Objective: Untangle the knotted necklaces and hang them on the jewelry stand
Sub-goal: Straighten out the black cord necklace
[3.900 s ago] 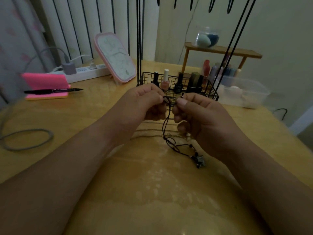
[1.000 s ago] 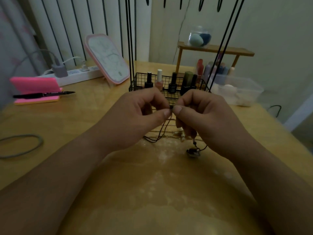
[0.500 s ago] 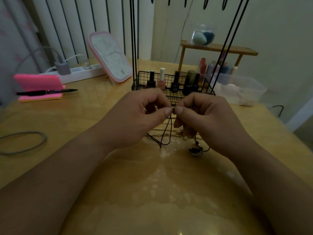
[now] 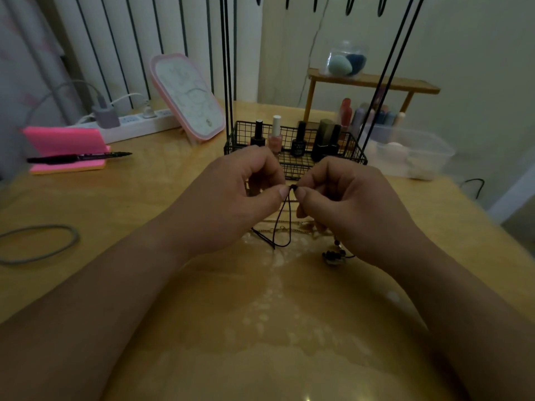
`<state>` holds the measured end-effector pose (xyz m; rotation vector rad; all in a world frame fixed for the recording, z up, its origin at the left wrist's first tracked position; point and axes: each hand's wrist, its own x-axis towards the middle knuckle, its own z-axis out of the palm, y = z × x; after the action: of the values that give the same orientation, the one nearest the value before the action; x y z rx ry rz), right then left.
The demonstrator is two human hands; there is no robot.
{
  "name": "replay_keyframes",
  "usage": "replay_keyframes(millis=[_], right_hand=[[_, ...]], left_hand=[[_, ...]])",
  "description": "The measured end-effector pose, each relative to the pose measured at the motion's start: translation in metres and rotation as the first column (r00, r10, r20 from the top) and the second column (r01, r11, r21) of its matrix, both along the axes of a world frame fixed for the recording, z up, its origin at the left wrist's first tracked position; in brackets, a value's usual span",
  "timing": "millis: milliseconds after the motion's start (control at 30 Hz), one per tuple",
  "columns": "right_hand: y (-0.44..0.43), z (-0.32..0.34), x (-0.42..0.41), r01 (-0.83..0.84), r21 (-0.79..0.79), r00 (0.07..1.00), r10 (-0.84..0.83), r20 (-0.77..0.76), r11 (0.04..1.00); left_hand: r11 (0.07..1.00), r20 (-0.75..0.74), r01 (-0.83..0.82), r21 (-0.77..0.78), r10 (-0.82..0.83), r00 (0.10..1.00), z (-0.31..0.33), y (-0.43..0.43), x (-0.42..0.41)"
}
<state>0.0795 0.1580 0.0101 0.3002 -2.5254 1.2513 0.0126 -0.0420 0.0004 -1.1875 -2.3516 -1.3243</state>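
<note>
The grip of each hand is pressed together on the same spot: the left hand (image 4: 231,198) and the right hand (image 4: 356,209) meet thumb tip to thumb tip and pinch a small dark knot (image 4: 293,187) in the black cord necklace (image 4: 282,224), with the other fingers of both hands curled in behind. The hands hold the knot above the table (image 4: 260,328), just in front of the jewelry stand's wire basket (image 4: 292,169). From the pinch the cord hangs down in a narrow loop whose lower end reaches the table between the wrists, and another stretch runs under the right hand to a dark beaded pendant (image 4: 333,256) lying on the table just beside that wrist. A thin gold chain (image 4: 289,230) lies on the table below the hands, crossing behind the loop; whether it is tangled with the cord cannot be told. The jewelry stand (image 4: 227,68) rises behind the hands as thin black rods, and its basket holds nail polish bottles (image 4: 275,134). To the left of the stand leans a pink-framed mirror (image 4: 188,96), with a white power strip (image 4: 139,125) behind it, then a pink notepad (image 4: 66,143) with a black pen (image 4: 78,157) laid on it, and a grey cable loop (image 4: 37,244) near the table's left edge. To the right stand a wooden shelf (image 4: 373,82) and a clear plastic box (image 4: 411,154).
</note>
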Motion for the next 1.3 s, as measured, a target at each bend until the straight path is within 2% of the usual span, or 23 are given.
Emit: replay_keyframes(millis=[300, 500, 767, 1033, 1100, 1200, 1300], right_hand=[[-0.0016, -0.0056, -0.001, 0.027, 0.149, 0.998, -0.018, -0.064, 0.988], [-0.0018, -0.0069, -0.0018, 0.032, 0.126, 0.998, -0.024, -0.064, 0.991], [-0.0052, -0.0093, -0.0029, 0.061, 0.103, 0.994, -0.051, -0.101, 0.993], [-0.0015, -0.0091, -0.0025, 0.081, 0.34, 0.991, -0.039, -0.129, 0.937], [-0.0033, -0.0071, -0.0023, 0.105, 0.428, 0.984, -0.031, -0.175, 0.898], [-0.0073, -0.0042, -0.0021, 0.157, 0.594, 0.967, 0.0, -0.256, 0.789], [-0.0094, -0.0053, -0.0024, 0.182, 0.638, 0.955, 0.022, -0.297, 0.748]], left_hand=[[0.999, -0.012, 0.013, -0.049, -0.013, 1.0, -0.0003, 0.0001, 0.0003], [0.999, 0.031, 0.022, -0.045, -0.02, 0.999, -0.0019, 0.0009, -0.0002], [0.999, 0.168, -0.032, 0.018, 0.029, 0.985, -0.002, 0.0034, -0.0013], [0.998, 0.117, -0.06, -0.034, 0.064, 0.991, -0.0037, 0.0048, -0.0001], [0.995, 0.107, -0.074, -0.065, 0.08, 0.991, -0.0049, 0.005, 0.0001], [0.989, 0.082, -0.094, -0.117, 0.104, 0.991, -0.0075, 0.0061, 0.0008], [0.987, 0.065, -0.109, -0.117, 0.117, 0.991, -0.008, 0.0068, 0.0006]])
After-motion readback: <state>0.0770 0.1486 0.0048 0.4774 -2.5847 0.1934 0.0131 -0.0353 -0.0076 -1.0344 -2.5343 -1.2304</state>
